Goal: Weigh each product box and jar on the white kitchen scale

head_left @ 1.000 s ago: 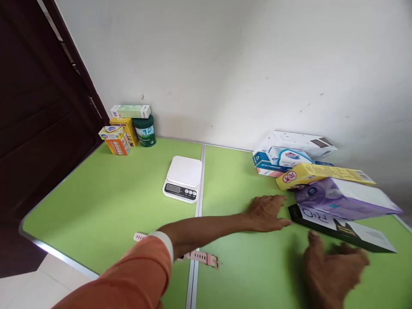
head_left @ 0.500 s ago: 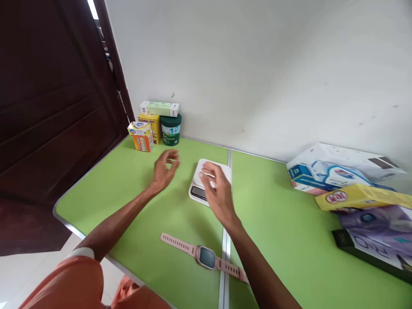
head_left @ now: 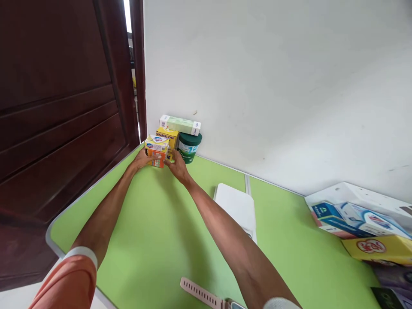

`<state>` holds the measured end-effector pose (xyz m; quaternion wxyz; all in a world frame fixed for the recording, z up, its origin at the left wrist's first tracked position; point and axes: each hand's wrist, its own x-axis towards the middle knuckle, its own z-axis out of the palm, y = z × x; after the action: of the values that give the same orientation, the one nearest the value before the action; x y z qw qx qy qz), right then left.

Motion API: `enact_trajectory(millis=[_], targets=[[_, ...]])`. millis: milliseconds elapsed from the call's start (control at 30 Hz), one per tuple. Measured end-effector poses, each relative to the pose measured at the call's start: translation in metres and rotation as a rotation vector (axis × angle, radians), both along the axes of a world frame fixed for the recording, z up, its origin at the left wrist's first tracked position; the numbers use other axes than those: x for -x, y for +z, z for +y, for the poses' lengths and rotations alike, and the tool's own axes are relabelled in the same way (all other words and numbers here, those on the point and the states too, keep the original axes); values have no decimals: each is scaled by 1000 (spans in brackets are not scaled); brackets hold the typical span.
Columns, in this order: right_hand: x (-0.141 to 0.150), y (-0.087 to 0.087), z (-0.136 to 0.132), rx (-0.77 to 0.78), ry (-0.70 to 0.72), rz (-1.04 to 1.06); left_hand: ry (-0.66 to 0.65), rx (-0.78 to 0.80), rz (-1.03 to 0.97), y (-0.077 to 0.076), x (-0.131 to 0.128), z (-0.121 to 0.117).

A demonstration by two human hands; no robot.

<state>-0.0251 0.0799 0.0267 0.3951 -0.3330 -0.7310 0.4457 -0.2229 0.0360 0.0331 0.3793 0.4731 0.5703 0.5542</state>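
At the far left corner of the table, my left hand [head_left: 141, 160] presses on the left side of a small orange box [head_left: 157, 160]. From the right, my right hand [head_left: 178, 167] grips the same box, thumb at its front corner. A yellow-and-white box [head_left: 157, 143] rests on top of the orange one. Just behind stands a yellow box [head_left: 168, 136], and to its right a green tub with a dark lid [head_left: 189, 148]. A long pale green box [head_left: 180, 125] lies across the top of these two.
A white kitchen scale [head_left: 234, 205] sits mid-table, partly behind my right forearm. Near the front edge lies a pink-strapped watch [head_left: 202, 294]. Several boxes, including a yellow one [head_left: 383, 249], are piled at the right. A dark door [head_left: 58, 128] borders the left side.
Both hands have gone from the pile on the right, past the scale, to the far left corner and closed on the orange box. The view has swung left.
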Motion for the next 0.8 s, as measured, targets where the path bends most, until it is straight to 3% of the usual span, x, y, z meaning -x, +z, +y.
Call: enact_trajectory(millis=[167,400,667,800], targets=[[17,-4,7,42,-15,21,-7,57,68,0,6,-4],[3,7,-5,91,88,13,-94,32,95,12,9,-25],[-39,10,-34,62,-43,-103,-229,84,63,17,-15,-52],[-52,22,-37,-106,-162,-97,-250,85,45,16,-32,-54]])
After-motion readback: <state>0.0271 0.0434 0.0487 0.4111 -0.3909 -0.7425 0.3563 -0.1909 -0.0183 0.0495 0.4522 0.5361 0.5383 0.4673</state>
